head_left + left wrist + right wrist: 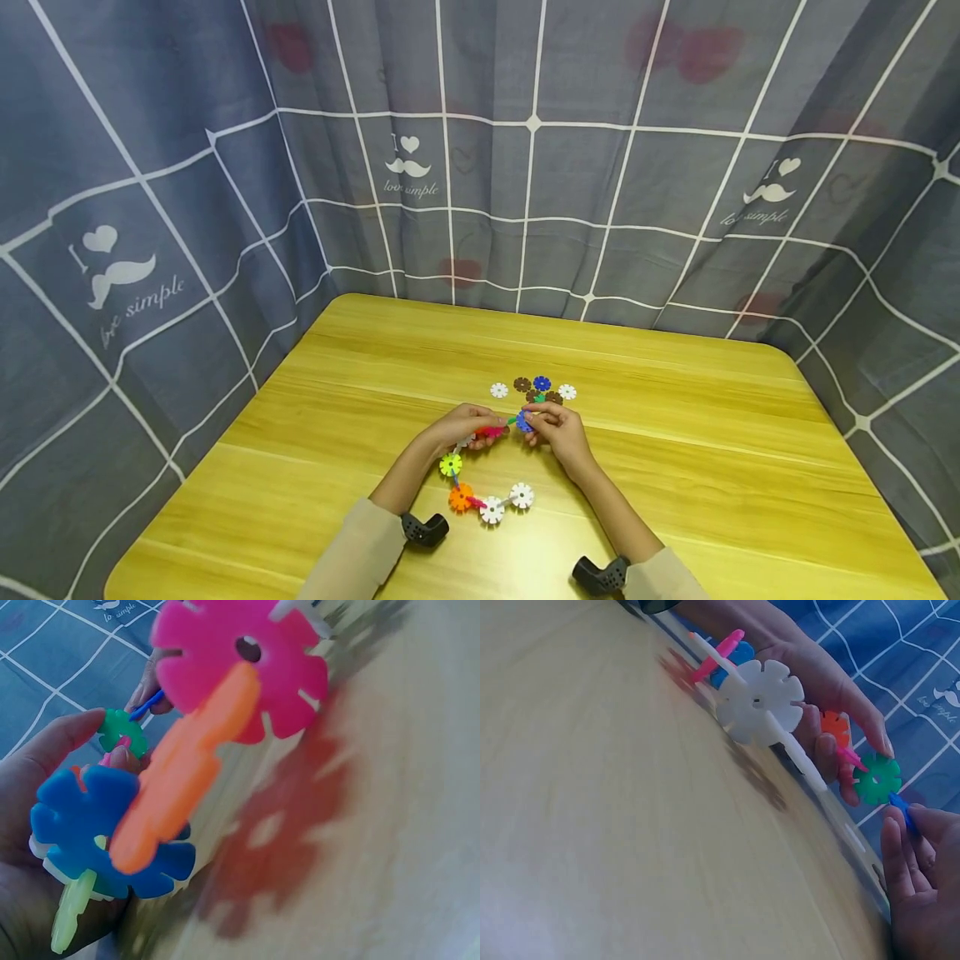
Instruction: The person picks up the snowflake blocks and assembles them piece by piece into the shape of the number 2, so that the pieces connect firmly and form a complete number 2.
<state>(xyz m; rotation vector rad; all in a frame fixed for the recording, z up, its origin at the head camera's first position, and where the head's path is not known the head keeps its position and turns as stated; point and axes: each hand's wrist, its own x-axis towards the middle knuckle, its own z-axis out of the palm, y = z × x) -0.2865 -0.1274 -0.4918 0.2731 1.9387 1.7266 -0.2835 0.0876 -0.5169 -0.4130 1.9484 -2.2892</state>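
Observation:
A chain of notched plastic snowflake discs hangs from my left hand (459,423) and curves over the table toward me. Yellow (446,469), orange (456,503) and white discs (486,516) show along it. In the right wrist view, left thumb and fingers pinch a green disc (885,771) at the chain's end. My right hand (567,437) pinches a blue disc (901,811), whose edge meets the green one's rim; how deep they interlock, I cannot tell. Close to the left wrist camera are a pink disc (199,679), an orange disc (176,780) and another blue disc (64,810).
Beyond my hands lie several loose discs on the wooden table (712,433), among them a white disc (495,394), a brown disc (518,387) and a blue disc (537,386). Grey checked curtains (487,183) surround the table's back and sides.

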